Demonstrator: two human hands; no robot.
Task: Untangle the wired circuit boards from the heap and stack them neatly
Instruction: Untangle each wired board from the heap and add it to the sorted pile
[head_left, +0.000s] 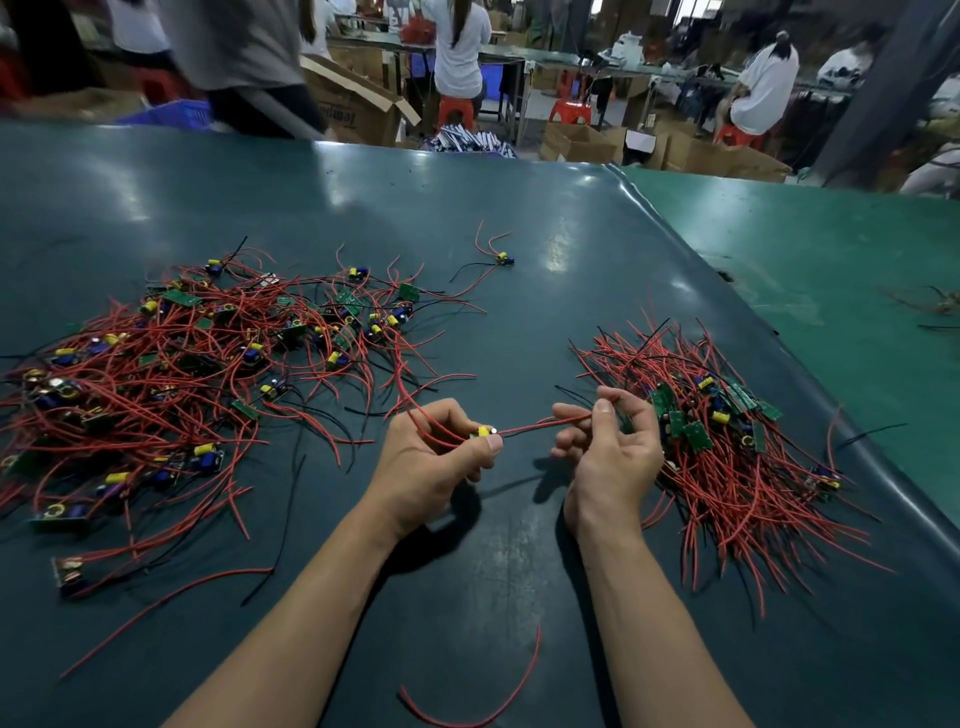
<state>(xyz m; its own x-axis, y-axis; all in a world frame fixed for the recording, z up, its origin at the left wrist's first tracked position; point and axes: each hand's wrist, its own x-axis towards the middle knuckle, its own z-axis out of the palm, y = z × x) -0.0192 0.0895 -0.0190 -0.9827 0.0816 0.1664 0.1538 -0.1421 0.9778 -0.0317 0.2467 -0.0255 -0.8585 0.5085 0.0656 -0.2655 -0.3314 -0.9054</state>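
Observation:
A tangled heap (171, 364) of small green circuit boards with red and black wires spreads over the left of the dark green table (467, 249). A tidier pile of boards (727, 431), wires fanned out, lies on the right. My left hand (436, 457) pinches one small board with a yellow capacitor (484, 432); its red wires trail back toward the heap. My right hand (608, 447) pinches the red wire (540, 426) stretched from that board, just left of the right pile.
A single wired board (503, 258) lies apart at the far middle. A loose red wire (467, 712) curls near the front edge. The table's right edge (779, 364) borders a lighter green table. People and cardboard boxes (358, 104) are beyond the far edge.

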